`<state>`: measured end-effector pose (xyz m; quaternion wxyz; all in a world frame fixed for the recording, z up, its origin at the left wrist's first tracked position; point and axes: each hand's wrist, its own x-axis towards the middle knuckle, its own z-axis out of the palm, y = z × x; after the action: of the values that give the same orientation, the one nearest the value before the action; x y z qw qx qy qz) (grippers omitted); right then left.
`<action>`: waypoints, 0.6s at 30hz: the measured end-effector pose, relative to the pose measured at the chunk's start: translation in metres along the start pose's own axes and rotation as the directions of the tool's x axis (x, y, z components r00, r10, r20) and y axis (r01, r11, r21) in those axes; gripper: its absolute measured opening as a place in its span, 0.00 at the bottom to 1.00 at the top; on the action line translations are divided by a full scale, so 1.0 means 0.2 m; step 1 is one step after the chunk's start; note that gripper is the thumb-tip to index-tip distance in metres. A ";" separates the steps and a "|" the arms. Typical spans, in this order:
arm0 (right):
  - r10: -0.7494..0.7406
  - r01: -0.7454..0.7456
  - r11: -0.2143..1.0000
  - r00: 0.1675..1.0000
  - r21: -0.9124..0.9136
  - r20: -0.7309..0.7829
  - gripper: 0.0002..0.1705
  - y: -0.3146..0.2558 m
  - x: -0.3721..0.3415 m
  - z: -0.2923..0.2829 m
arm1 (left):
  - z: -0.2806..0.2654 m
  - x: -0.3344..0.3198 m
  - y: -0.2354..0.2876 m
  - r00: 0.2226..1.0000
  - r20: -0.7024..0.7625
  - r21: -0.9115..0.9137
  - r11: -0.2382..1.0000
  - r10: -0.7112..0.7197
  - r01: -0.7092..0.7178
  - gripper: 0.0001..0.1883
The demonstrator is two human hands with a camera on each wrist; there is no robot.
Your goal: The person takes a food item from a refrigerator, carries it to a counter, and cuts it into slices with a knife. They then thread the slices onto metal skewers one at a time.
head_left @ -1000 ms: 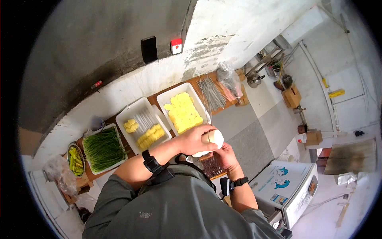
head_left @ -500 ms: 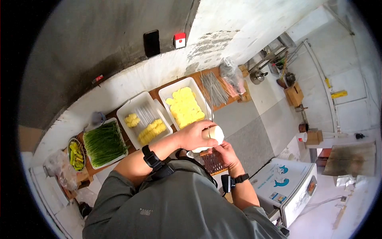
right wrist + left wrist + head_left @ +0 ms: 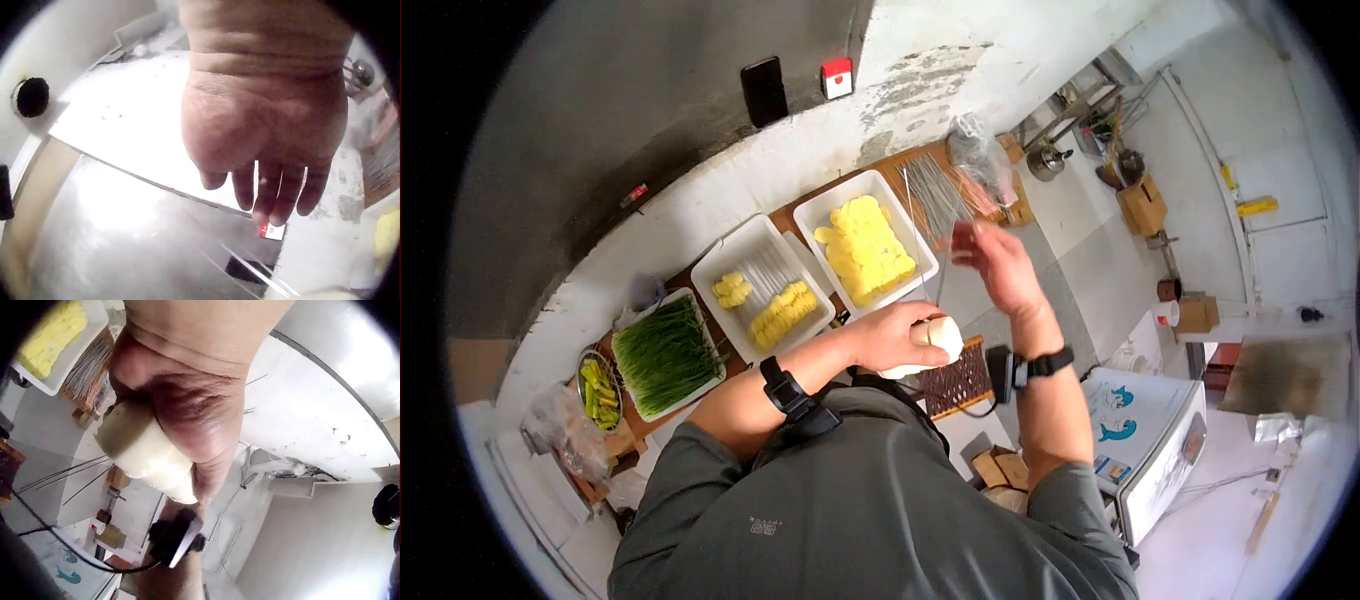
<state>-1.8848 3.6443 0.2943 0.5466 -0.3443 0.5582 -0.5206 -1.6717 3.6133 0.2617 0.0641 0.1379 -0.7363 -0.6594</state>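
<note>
In the head view my left hand (image 3: 890, 338) grips a smooth, cream-coloured, cylindrical piece (image 3: 945, 336), whose exact kind I cannot tell. The left wrist view shows the thumb along the piece's (image 3: 134, 434) side, the palm covering much of it. Thin metal skewers (image 3: 913, 215) rise from around the left hand toward the trays; several thin rods (image 3: 75, 470) also project beside the piece. My right hand (image 3: 998, 262) is raised apart from it, near the skewers. Its fingers (image 3: 269, 187) extend loosely, with nothing between them.
On the wooden table stand a white tray (image 3: 804, 222) of yellow slices, a tray (image 3: 718, 255) with skewered yellow slices, and a tray of green chives (image 3: 668, 352). A bowl of cut green pieces (image 3: 600, 395), loose skewers (image 3: 935, 195) and a plastic bag (image 3: 980, 160) lie farther out.
My right hand has let go of the cream-coloured piece and moved up and away toward the far skewers, its fingers now loose. The left hand keeps its hold in nearly the same place.
</note>
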 end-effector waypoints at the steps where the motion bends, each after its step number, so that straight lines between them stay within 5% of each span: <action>1: 0.011 -0.011 1.000 1.000 -0.028 0.029 0.22 -0.07 0.04 0.01 | 0.01 0.01 0.00 1.000 0.013 -0.001 1.000 -0.002 0.002 0.29; 5: 0.094 -0.073 0.986 0.986 -0.151 0.136 0.19 -0.16 0.13 -0.04 | 0.07 0.05 -0.02 0.993 0.119 -0.053 0.998 -0.014 0.021 0.29; 9: 0.166 -0.171 0.985 0.945 -0.007 0.282 0.18 -0.11 0.16 -0.10 | 0.09 0.08 -0.03 0.978 0.206 -0.071 0.996 -0.043 0.059 0.29; 18: 0.326 -0.393 0.898 0.897 0.199 0.299 0.18 0.11 0.11 -0.35 | 0.21 0.24 -0.10 0.914 0.401 -0.157 0.979 -0.057 0.130 0.31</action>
<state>-1.9526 3.6417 0.2576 0.7415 -0.2262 0.4651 -0.4275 -1.7257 3.6374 0.2322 -0.1051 0.0309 -0.6637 -0.7400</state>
